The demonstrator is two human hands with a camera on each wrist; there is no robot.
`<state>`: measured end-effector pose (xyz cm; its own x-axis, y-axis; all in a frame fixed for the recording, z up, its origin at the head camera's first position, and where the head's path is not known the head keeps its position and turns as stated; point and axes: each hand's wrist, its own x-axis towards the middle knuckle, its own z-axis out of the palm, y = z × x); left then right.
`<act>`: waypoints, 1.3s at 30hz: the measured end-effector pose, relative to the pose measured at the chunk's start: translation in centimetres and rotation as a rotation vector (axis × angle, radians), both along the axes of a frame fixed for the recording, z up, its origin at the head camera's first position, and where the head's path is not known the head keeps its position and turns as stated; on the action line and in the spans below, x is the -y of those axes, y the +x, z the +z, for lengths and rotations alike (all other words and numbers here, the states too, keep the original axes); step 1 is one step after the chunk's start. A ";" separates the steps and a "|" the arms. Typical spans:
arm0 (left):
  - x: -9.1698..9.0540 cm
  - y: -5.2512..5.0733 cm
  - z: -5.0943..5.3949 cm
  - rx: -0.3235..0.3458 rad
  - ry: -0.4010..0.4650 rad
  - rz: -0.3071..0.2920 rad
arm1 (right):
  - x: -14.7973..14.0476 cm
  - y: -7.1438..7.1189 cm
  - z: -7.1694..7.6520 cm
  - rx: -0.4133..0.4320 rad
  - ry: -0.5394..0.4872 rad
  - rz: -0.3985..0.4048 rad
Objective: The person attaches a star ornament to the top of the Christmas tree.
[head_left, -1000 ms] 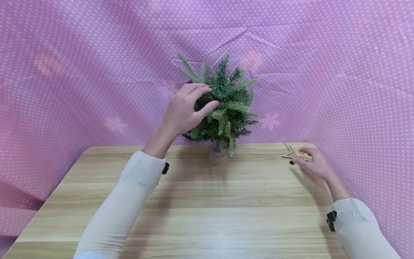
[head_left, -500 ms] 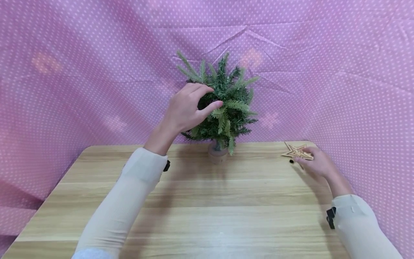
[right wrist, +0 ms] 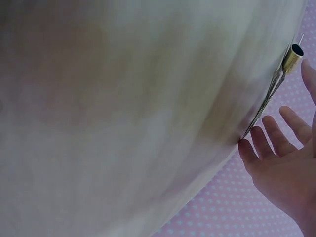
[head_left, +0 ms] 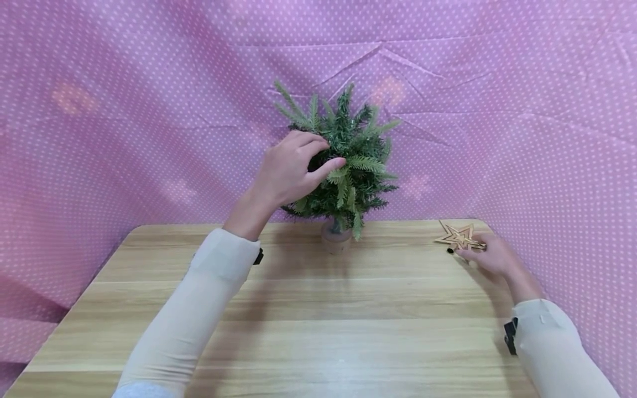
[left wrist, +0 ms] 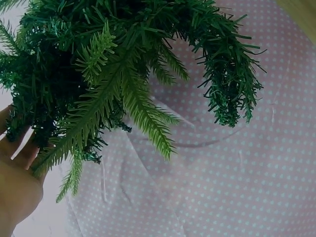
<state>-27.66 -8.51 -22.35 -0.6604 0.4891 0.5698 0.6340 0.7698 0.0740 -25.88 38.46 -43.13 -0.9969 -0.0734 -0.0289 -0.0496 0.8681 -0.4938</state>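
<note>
A small artificial Christmas tree (head_left: 363, 146) stands upright at the back of the table. My left hand (head_left: 288, 170) is at the tree's left side, thumb and fingers apart among the branches; in the left wrist view, foliage (left wrist: 123, 84) partly covers its fingers. Whether it bears any weight I cannot tell. A gold star tree topper (head_left: 455, 236) with a short tube socket (right wrist: 292, 58) lies by the back right corner. My right hand (head_left: 490, 254) is beside it, fingers stretched out and some fingertips at the star's edge; the thumb is near the socket, apart from the fingers.
The tree's pale round base (head_left: 336, 242) rests on the wooden table (head_left: 318, 309). A pink dotted cloth (head_left: 497, 138) hangs close behind the table's back edge and along both sides.
My right hand has shifted slightly, so more of the star shows. My left thumb and fingers have moved a little further right into the branches. The tree stays in place.
</note>
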 end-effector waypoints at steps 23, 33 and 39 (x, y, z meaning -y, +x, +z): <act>0.0 0.1 -0.2 0.003 -0.010 0.015 | -0.9 -0.5 -0.4 0.074 -0.024 -0.009; -0.1 0.1 -0.3 0.013 -0.011 0.024 | -1.5 -0.7 -0.6 0.072 -0.079 -0.017; -0.1 0.1 -0.4 0.010 0.002 0.018 | -1.5 -0.6 -0.6 0.054 -0.045 -0.022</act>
